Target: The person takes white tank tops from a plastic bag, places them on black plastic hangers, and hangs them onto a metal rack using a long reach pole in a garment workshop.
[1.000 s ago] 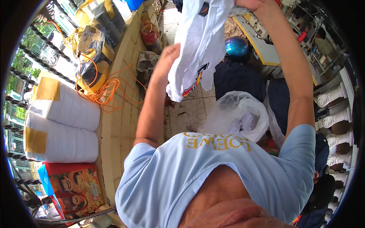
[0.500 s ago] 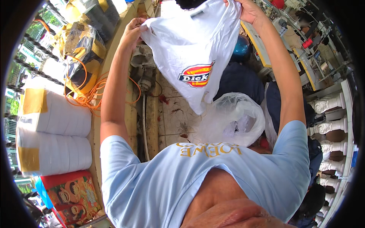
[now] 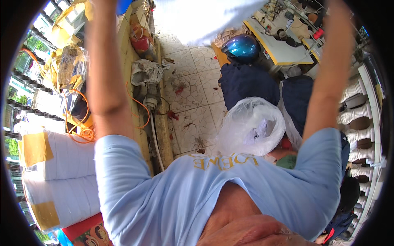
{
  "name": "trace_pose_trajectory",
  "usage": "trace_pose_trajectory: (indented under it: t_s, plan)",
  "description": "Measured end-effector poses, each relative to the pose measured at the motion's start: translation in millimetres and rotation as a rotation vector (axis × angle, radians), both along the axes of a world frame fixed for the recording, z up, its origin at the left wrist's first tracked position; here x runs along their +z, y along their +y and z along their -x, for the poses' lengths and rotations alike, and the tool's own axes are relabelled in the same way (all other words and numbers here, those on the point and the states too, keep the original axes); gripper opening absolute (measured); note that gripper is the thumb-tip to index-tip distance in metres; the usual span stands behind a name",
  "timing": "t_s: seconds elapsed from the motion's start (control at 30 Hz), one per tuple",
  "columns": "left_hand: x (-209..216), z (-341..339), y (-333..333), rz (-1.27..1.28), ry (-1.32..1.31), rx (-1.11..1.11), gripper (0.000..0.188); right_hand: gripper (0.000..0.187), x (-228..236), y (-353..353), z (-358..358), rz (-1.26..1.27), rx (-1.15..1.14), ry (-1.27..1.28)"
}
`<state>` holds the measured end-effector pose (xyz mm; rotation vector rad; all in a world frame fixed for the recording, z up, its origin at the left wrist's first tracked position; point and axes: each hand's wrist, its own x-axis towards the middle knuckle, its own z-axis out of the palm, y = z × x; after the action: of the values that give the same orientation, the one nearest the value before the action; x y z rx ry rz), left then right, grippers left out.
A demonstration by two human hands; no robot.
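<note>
Rolls [image 3: 57,176] of white fabric taped with tan patches lie stacked at the far left, an orange cord [image 3: 78,131] coiled just above them; the left forearm [image 3: 102,82] rises past them and leaves the picture at the top, so the left hand is out of view and its fingers cannot be told; between both raised arms the white garment [image 3: 201,20] hangs at the top edge, its lower hem showing over the tiled floor [image 3: 193,90]; below sit a blue helmet [image 3: 242,47] and a clear plastic bag [image 3: 250,127]; the right forearm [image 3: 328,82] likewise runs off the top, its hand unseen.
</note>
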<state>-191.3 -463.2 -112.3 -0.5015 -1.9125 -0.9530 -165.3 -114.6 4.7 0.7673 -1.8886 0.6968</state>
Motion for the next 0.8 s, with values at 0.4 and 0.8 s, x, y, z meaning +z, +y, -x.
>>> trace_pose_trajectory:
  t_s: [0.4, 0.8]
  plan:
    - [-65, -53, -45, 0.179, -0.597, -0.299, 0.070, 0.037, -187, 34, -53, 0.874, 0.849, -1.264]
    - [-14, -16, -65, 0.474, -0.583, -0.494, 0.023, 0.043, -170, 63, -121, 0.913, 1.037, -1.182]
